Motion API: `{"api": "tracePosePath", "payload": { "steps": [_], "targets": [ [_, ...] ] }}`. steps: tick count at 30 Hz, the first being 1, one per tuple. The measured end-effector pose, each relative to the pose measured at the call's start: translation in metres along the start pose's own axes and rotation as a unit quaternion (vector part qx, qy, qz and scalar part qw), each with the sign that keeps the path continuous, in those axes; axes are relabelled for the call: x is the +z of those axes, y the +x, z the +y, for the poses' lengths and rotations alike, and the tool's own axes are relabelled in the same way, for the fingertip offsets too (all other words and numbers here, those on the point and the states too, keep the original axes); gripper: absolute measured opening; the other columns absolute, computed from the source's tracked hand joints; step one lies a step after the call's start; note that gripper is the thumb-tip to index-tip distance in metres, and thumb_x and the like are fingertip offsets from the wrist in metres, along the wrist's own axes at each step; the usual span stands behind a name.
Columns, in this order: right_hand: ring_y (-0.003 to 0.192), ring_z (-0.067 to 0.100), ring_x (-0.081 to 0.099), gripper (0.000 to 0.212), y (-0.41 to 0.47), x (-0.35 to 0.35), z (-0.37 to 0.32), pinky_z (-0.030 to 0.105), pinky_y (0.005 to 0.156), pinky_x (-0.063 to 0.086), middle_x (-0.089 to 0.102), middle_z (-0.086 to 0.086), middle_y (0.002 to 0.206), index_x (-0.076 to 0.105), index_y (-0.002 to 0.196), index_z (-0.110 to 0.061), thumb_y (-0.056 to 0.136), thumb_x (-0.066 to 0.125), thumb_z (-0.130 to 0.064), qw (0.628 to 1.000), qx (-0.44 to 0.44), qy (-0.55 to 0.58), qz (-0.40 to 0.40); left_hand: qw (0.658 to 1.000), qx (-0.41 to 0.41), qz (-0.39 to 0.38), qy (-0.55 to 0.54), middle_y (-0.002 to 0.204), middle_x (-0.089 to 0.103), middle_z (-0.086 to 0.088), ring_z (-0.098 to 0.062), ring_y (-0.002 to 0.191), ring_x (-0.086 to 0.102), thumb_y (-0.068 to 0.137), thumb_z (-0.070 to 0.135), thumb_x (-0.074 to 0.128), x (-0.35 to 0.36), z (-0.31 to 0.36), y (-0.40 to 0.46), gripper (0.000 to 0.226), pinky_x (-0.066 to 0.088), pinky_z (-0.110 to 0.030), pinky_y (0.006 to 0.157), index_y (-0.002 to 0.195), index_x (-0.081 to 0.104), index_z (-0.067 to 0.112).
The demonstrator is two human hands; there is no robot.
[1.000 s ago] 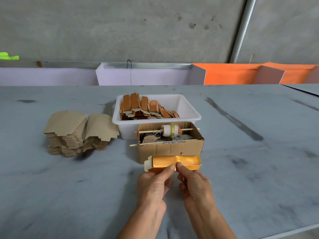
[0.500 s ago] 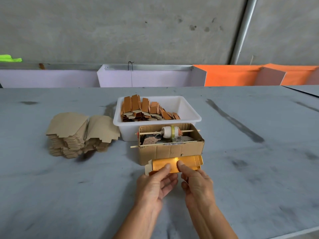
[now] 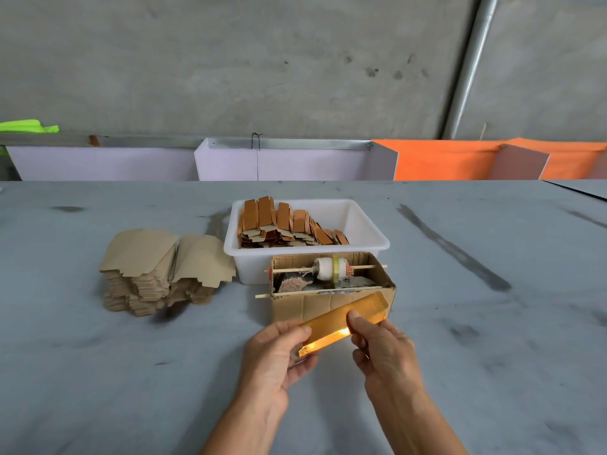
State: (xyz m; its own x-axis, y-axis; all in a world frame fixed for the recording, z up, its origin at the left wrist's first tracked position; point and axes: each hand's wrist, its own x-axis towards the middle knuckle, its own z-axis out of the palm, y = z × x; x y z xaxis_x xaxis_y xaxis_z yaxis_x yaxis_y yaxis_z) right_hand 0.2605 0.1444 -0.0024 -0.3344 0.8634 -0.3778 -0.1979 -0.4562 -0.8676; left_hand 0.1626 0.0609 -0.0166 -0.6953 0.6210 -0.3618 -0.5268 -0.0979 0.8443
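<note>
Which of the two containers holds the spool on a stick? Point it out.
The cardboard box in front, with the spool across its open top. The white tub behind it holds only stacked orange folded cards.

You have before you: one gold carton [image 3: 331, 323], one white tub [image 3: 253, 269], one cardboard box [image 3: 308, 307], two piles of tan blanks [image 3: 141, 254], two wooden skewers [image 3: 292, 270], one spool [image 3: 328, 268].

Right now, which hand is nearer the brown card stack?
Left. The left hand is down-right of the brown card stack; the right hand lies farther right. Both grip the gold carton.
</note>
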Motion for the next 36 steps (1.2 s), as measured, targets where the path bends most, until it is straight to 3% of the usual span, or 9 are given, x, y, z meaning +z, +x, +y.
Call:
{"api": "tracePosePath", "payload": {
  "steps": [6, 11, 17, 19, 21, 22, 24, 30, 36],
  "targets": [
    [0.057, 0.012, 0.045, 0.022, 0.005, 0.02, -0.025, 0.025, 0.053, 0.035, 0.05, 0.0, 0.051, 0.057, 0.065, -0.011, 0.08, 0.072, -0.007, 0.999, -0.019, -0.037, -0.021, 0.995, 0.046, -0.013, 0.088, 0.069, 0.07, -0.013, -0.025, 0.064, 0.065, 0.077, 0.003, 0.071, 0.003, 0.029, 0.002, 0.012, 0.052, -0.028, 0.052, 0.068, 0.064, 0.007],
    [0.06, 0.011, 0.047, 0.015, 0.008, 0.044, -0.041, 0.025, 0.057, 0.04, 0.06, -0.007, 0.047, 0.066, 0.07, -0.01, 0.08, 0.074, -0.017, 0.994, -0.033, -0.077, -0.068, 0.995, 0.078, 0.045, 0.037, 0.079, 0.069, -0.016, -0.029, 0.077, 0.066, 0.079, -0.002, 0.069, 0.019, 0.048, 0.012, 0.013, 0.05, -0.031, 0.056, 0.07, 0.062, 0.004],
    [0.054, 0.011, 0.049, 0.019, 0.016, 0.068, -0.045, 0.023, 0.049, 0.036, 0.06, 0.001, 0.054, 0.065, 0.065, -0.01, 0.084, 0.068, -0.008, 0.981, -0.035, -0.162, -0.097, 0.988, 0.12, 0.098, 0.024, 0.076, 0.067, -0.014, -0.03, 0.076, 0.064, 0.079, -0.002, 0.069, 0.038, 0.061, 0.029, 0.015, 0.057, -0.042, 0.07, 0.068, 0.062, 0.005],
    [0.052, 0.013, 0.052, 0.019, 0.024, 0.075, -0.049, 0.022, 0.047, 0.04, 0.061, 0.005, 0.06, 0.064, 0.066, -0.009, 0.085, 0.066, -0.005, 0.979, -0.053, -0.177, -0.088, 0.987, 0.127, 0.093, 0.037, 0.074, 0.066, -0.013, -0.024, 0.066, 0.062, 0.078, -0.004, 0.069, 0.041, 0.065, 0.036, 0.016, 0.055, -0.035, 0.058, 0.068, 0.062, 0.006],
    [0.063, 0.016, 0.064, 0.006, 0.034, 0.081, -0.053, 0.028, 0.058, 0.054, 0.068, 0.008, 0.074, 0.065, 0.078, -0.008, 0.084, 0.067, -0.007, 0.975, -0.072, -0.193, -0.079, 0.988, 0.125, 0.083, 0.042, 0.076, 0.066, -0.013, -0.021, 0.063, 0.064, 0.078, -0.008, 0.067, 0.042, 0.069, 0.044, 0.015, 0.054, -0.026, 0.049, 0.073, 0.062, 0.005],
    [0.07, 0.018, 0.067, 0.005, 0.038, 0.084, -0.055, 0.031, 0.064, 0.056, 0.069, 0.009, 0.082, 0.065, 0.086, -0.009, 0.084, 0.069, -0.009, 0.972, -0.085, -0.205, -0.07, 0.989, 0.122, 0.079, 0.042, 0.08, 0.067, -0.015, -0.023, 0.067, 0.066, 0.077, -0.009, 0.067, 0.043, 0.071, 0.048, 0.016, 0.054, -0.025, 0.05, 0.078, 0.061, 0.005],
    [0.071, 0.017, 0.067, 0.016, 0.049, 0.089, -0.056, 0.027, 0.057, 0.052, 0.069, 0.008, 0.087, 0.06, 0.093, -0.014, 0.082, 0.072, -0.015, 0.963, -0.117, -0.238, -0.051, 0.988, 0.127, 0.079, 0.05, 0.085, 0.067, -0.016, -0.026, 0.074, 0.069, 0.077, -0.011, 0.066, 0.044, 0.076, 0.057, 0.018, 0.056, -0.027, 0.054, 0.081, 0.061, 0.006],
    [0.065, 0.014, 0.063, 0.016, 0.073, 0.103, -0.064, 0.022, 0.053, 0.047, 0.067, 0.002, 0.072, 0.064, 0.07, -0.016, 0.084, 0.069, -0.01, 0.948, -0.156, -0.274, -0.048, 0.976, 0.164, 0.081, 0.122, 0.084, 0.068, -0.009, -0.021, 0.071, 0.069, 0.079, -0.009, 0.065, 0.051, 0.088, 0.082, 0.02, 0.056, -0.023, 0.056, 0.075, 0.065, 0.01],
    [0.071, 0.019, 0.064, 0.022, 0.107, 0.12, -0.083, 0.031, 0.065, 0.054, 0.065, 0.004, 0.078, 0.059, 0.075, -0.019, 0.08, 0.067, 0.0, 0.935, -0.185, -0.3, -0.038, 0.969, 0.187, 0.054, 0.151, 0.088, 0.064, -0.001, -0.013, 0.076, 0.068, 0.081, -0.007, 0.065, 0.055, 0.096, 0.107, 0.026, 0.055, -0.016, 0.06, 0.078, 0.064, 0.02]
  ]
}}
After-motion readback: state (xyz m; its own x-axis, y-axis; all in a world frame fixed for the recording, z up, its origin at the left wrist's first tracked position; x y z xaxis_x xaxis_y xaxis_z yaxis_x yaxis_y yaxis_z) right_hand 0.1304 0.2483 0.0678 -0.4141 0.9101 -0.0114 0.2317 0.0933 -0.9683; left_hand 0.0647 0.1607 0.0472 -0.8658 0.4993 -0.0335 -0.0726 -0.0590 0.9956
